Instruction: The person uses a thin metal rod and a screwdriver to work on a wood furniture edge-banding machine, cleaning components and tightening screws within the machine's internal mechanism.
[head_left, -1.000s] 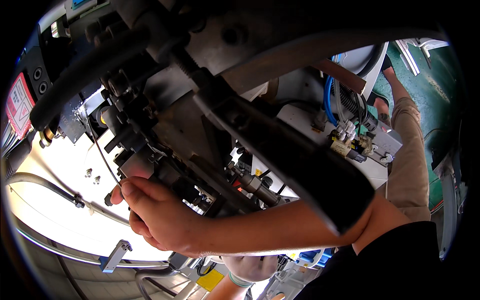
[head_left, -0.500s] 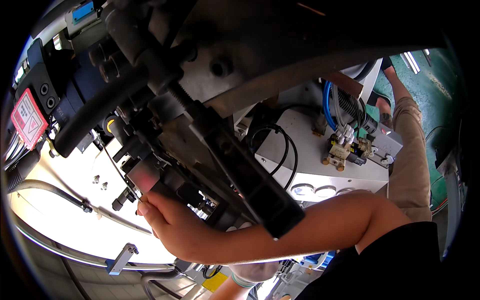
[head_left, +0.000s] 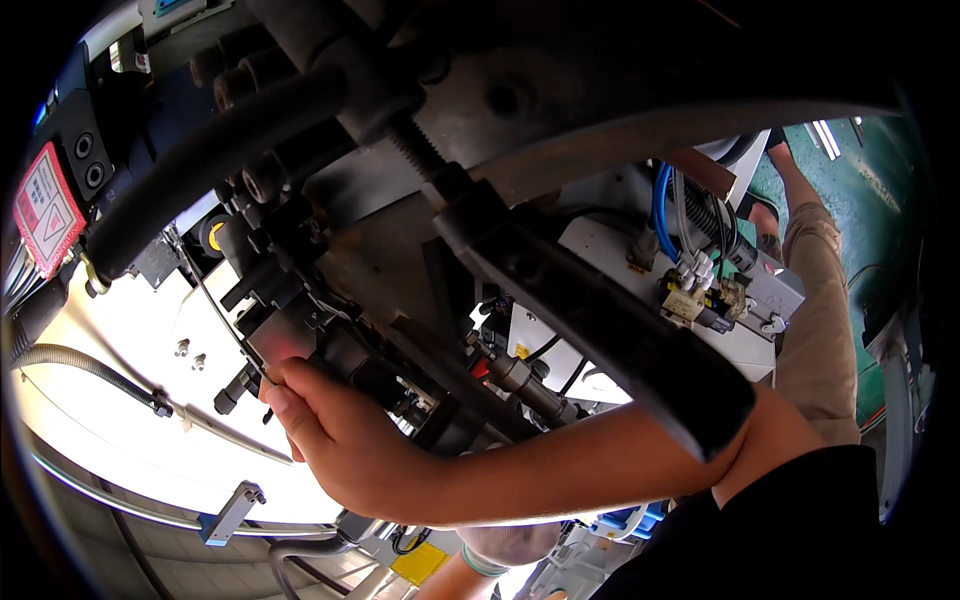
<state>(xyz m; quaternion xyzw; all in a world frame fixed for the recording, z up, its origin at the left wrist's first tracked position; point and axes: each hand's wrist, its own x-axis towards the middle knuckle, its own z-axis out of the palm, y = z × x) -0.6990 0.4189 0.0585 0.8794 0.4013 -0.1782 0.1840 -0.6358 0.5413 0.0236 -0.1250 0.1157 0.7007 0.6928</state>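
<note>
While the thin dark rod (head_left: 208, 295) keeps its far end near the yellow-ringed fitting (head_left: 215, 235), the right hand (head_left: 345, 440) pinching its near end has swung toward the dark block (head_left: 285, 340), suggesting turning; gloved hand (head_left: 508, 546) mostly hidden, can't tell.

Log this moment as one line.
right hand: thumb and forefinger closed on thin rod or cable | nearby: dark block | black handle: overlaps forearm in view
</note>
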